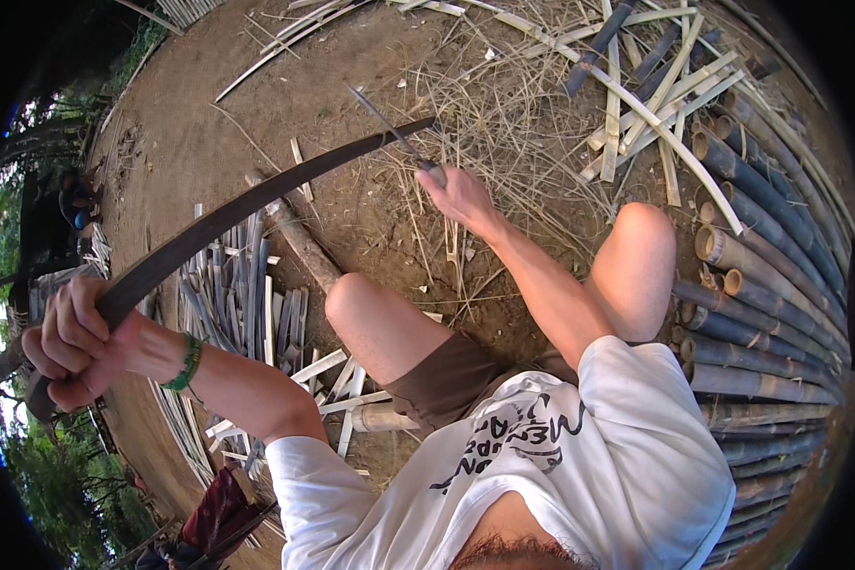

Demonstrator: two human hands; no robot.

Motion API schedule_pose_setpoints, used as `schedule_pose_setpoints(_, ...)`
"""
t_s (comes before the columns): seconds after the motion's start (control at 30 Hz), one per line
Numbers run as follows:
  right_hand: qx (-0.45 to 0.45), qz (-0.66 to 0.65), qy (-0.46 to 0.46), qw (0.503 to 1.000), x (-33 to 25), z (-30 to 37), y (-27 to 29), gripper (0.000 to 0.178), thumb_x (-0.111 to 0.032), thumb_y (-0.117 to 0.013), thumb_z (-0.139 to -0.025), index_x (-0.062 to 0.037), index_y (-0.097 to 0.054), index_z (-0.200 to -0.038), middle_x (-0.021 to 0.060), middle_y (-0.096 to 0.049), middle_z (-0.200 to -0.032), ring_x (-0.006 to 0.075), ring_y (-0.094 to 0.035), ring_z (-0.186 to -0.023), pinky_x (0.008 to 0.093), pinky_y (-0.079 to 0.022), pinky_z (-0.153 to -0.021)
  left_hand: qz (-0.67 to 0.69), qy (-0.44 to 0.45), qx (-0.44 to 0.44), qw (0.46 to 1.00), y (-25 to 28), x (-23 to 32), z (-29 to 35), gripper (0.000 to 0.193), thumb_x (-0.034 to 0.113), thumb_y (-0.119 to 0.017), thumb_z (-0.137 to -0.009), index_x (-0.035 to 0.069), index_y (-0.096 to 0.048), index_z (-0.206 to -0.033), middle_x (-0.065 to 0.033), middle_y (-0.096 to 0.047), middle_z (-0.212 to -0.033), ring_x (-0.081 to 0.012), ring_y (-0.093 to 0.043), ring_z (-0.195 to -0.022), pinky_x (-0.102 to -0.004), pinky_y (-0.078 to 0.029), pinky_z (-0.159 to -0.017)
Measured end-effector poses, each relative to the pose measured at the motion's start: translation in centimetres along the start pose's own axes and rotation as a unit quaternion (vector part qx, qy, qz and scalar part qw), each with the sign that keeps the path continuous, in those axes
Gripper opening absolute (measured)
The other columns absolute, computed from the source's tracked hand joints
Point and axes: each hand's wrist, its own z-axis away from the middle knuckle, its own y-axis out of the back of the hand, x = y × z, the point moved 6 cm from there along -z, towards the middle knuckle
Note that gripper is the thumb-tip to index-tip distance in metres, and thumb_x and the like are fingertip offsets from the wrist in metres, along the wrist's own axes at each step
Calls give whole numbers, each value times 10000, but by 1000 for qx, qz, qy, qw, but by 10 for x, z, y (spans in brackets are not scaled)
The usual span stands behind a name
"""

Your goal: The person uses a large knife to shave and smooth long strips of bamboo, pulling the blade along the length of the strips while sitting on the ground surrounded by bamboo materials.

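Left hand (78, 344) is gripping a long dark bamboo strip (226, 215), its fingers wrapped tight around the near part; the strip is slanting up and away across the person's left side, looking bowed in this view, with its far tip reaching over the bare ground in front; the right hand (461, 198) is clamping the handle of a slender knife (374, 115), whose narrow blade is pointing up and to the left and crossing the strip near that tip, though I cannot tell whether edge and strip are touching; a green wristband (188, 363) is circling the left wrist.

Below the strip, a wooden stick (299, 237) is lying toward the left knee, and beside it dark bamboo splints (255, 285) are resting in a heap, with pale slats (355, 404) lying crosswise nearer the body; the person is sitting with knees bent, wearing a white T-shirt (560, 456) and brown shorts (451, 380).

Beyond the right hand, dry fibrous shavings (513, 142) are littering the earth; at upper right, pale split bamboo lengths (636, 103) are lying crisscrossed; along the right side, bamboo poles (760, 382) are lying in a row; at far left, another person (78, 201) is showing small against dark surroundings.
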Motion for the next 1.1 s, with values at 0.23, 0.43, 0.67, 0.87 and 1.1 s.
schedule_pose_setpoints(0.23,-2,-67,88,994,3,2,-33,528,-598,-486,-937,-114,-512,-727,-75,-359,-525,45,-269,-389,269,-233,-307,-58,-2,35,998,8,22,0,321,148,-721,-688,216,-425,-582,107,-385,-426,-36,-360,-370,-225,-322,-517)
schedule_pose_setpoints(0.43,-29,150,-124,980,120,-85,9,597,-590,-429,-954,-46,-669,-1008,195,-679,-920,371,-645,-898,492,-496,-819,-35,-8,42,998,16,11,-6,318,128,-703,-699,206,-416,-588,94,-389,-424,-34,-359,-366,-216,-325,-496)
schedule_pose_setpoints(0.67,-113,240,-226,937,123,-96,2,665,-621,-348,-957,-144,-552,-1373,205,-571,-1326,394,-548,-1214,510,-428,-1045,-88,-33,113,989,21,22,-9,313,119,-690,-722,195,-410,-606,80,-386,-434,-30,-358,-370,-185,-308,-421)
schedule_pose_setpoints(0.87,-36,79,-202,975,86,-87,12,650,-669,-582,-853,-23,-636,-802,88,-596,-672,217,-621,-624,409,-488,-634,-126,-57,148,979,23,4,-26,258,133,-632,-775,164,-398,-673,65,-326,-481,-52,-315,-400,-198,-314,-439)
schedule_pose_setpoints(1.1,15,-167,65,984,-90,-60,26,438,-408,-790,-792,-27,-649,-958,25,-591,-662,128,-588,-567,274,-474,-534,-134,-28,91,986,-6,-27,-63,208,172,-607,-820,147,-419,-735,58,-355,-551,-58,-340,-469,-207,-328,-484)
